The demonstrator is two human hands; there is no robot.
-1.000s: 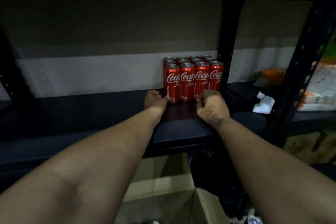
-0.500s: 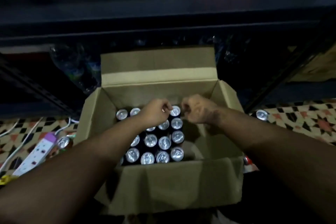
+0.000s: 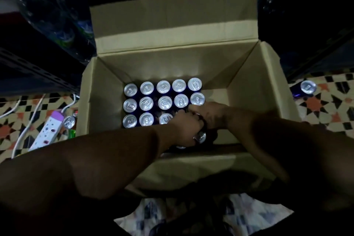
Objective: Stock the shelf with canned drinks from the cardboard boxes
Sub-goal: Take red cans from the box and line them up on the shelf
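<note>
We found the open cardboard box (image 3: 107, 90) on the patterned floor, its left portion packed with upright blue cans (image 3: 147, 103) showing silver tops, its right portion bare. Both hands were down among the near-right cans: the left hand (image 3: 184, 130) curled around a can top (image 3: 200, 137), the right hand (image 3: 208, 116) curled beside it, though what it gripped we could not tell. We judged the step to be picking up cans; next, a firm lift clear of the box walls toward the dark shelf beyond. A loose can (image 3: 308, 86) stood on the floor at right, a power strip (image 3: 50, 130) at left.
</note>
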